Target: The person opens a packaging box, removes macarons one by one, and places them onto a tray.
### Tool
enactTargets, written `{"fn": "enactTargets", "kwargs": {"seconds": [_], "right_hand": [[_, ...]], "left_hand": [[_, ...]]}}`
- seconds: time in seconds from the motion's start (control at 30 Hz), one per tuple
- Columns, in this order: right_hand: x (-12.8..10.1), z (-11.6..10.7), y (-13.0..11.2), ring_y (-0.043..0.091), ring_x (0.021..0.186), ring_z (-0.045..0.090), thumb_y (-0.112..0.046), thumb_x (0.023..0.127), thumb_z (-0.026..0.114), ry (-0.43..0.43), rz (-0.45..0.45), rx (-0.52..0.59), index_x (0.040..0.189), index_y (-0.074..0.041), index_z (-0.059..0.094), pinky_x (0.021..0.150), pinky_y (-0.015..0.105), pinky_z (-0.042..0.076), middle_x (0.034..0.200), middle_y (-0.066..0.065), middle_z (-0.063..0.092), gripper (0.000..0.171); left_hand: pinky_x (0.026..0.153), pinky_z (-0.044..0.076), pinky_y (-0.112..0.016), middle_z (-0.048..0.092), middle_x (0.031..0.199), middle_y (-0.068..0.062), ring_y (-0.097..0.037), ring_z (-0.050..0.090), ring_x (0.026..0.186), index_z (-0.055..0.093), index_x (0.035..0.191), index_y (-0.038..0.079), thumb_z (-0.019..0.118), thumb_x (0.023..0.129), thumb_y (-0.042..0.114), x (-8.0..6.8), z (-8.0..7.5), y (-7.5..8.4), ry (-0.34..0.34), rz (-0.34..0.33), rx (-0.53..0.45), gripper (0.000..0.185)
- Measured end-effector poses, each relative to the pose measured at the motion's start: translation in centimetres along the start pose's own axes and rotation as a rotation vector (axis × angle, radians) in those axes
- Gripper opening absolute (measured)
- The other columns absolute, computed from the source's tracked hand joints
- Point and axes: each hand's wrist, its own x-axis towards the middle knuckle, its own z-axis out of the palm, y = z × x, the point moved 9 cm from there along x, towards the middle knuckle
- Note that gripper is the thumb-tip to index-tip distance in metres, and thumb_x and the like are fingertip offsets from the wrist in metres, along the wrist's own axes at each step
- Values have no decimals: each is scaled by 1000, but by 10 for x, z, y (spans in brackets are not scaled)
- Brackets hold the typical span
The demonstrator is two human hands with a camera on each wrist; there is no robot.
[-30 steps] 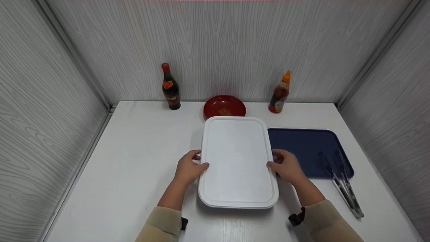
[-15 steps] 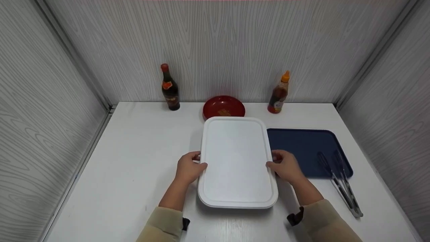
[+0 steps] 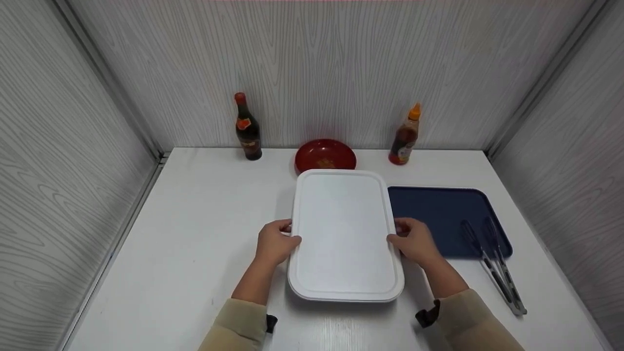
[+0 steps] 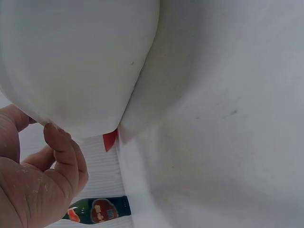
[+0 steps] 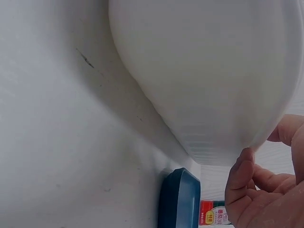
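Observation:
A white rectangular plastic storage box stands in the middle of the white table, its flat white lid [image 3: 343, 234] on top. At the lid's left long edge my left hand [image 3: 275, 243] pinches the rim, thumb on top and fingers beneath. My right hand [image 3: 414, 240] grips the opposite edge in the same way. From the left wrist, the box wall [image 4: 80, 71] shows with fingertips under its rim. In the right wrist view the ribbed, translucent box wall [image 5: 204, 95] slopes down to the table. What lies inside the box is hidden.
A red bowl [image 3: 325, 152] sits just behind the box, partly covered by it. Further back stand a dark bottle [image 3: 248, 131] on the left and a sauce bottle [image 3: 405, 139] on the right. Right of the box lies a blue tray [image 3: 434, 219] with metal tongs [image 3: 499, 273] across its edge.

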Motion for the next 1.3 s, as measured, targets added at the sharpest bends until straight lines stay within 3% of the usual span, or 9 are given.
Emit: {"fn": "enactTargets", "kwargs": {"seconds": [0.37, 0.7, 1.3], "right_hand": [[0, -3, -1, 36, 110, 65, -4, 94, 69, 11, -27, -16, 139, 13, 59, 87, 41, 55, 117, 24, 66, 50], [-4, -6, -21, 34, 107, 63, -6, 95, 69, 29, -44, 8, 139, 11, 61, 89, 41, 53, 117, 23, 66, 48], [-1, 26, -58, 29, 99, 65, -4, 93, 74, -20, -82, 66, 142, 9, 61, 81, 35, 56, 118, 22, 67, 53]], "left_hand": [[87, 57, -41, 67, 112, -14, -26, 68, 100, 66, 136, -7, 75, 86, 5, -2, -1, 7, -15, 20, 7, 52], [87, 58, -41, 67, 115, -15, -26, 67, 101, 65, 137, -6, 75, 89, 5, -5, -10, 10, -14, 18, 23, 50], [90, 58, -43, 65, 121, -18, -29, 65, 106, 62, 142, -6, 70, 91, 4, -4, -64, 6, 31, 5, 68, 53]]}}
